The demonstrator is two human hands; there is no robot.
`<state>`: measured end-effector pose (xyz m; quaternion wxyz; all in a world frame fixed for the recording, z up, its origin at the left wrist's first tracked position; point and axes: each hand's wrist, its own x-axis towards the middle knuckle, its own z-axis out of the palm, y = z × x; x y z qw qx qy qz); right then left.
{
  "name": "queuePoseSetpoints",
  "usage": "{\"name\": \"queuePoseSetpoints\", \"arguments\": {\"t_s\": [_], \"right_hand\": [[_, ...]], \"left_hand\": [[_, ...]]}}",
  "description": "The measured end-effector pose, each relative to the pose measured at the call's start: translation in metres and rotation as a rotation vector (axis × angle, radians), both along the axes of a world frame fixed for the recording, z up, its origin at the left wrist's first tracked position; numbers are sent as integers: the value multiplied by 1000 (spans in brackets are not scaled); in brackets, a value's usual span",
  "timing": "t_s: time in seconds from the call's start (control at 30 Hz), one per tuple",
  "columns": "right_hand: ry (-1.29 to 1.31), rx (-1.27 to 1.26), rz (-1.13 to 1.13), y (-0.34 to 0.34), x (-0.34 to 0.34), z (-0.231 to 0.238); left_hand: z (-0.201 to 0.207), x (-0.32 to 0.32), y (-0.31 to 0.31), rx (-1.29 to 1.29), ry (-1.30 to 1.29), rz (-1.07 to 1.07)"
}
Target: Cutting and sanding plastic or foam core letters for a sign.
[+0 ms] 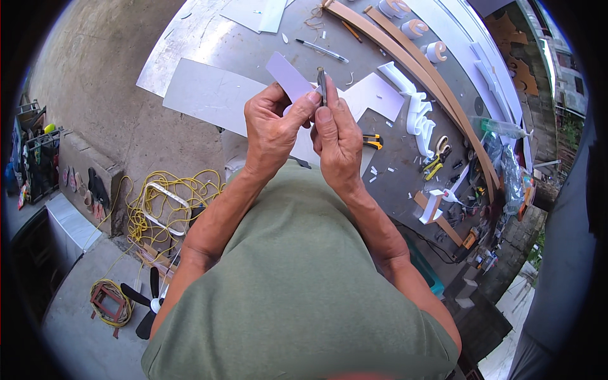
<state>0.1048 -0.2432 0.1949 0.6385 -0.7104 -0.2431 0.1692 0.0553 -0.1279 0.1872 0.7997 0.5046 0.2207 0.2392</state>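
Both my hands meet above the near edge of the grey work table. My left hand (271,130) is closed on a pale white strip (289,75), which slants up and to the left out of the fingers. My right hand (341,149) pinches a small dark, flat piece (322,85) between thumb and fingers, held upright against the strip's right end; its exact kind is unclear. Beneath the hands lie a long light-grey sheet (202,88) and a white sheet (377,95). Just right of my right hand is a yellow and black utility knife (372,140).
A pen (322,50) lies beyond the hands. To the right are white curved cut-outs (418,120), long brown strips (430,79), yellow-handled pliers (437,163), a roll of tape (441,144) and a glue gun (450,196). Yellow cord (168,199) tangles on the floor at left, near a black-bladed fan (155,305).
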Motion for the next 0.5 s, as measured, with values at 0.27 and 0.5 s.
{"name": "queuePoseSetpoints", "arguments": {"t_s": [0.27,0.5], "right_hand": [[-143,-140,99,-25,-17,-1],[-31,18,4,-9,9,5]], "left_hand": [[1,2,17,-106,-48,37],[3,2,14,-95,-62,14]]}}
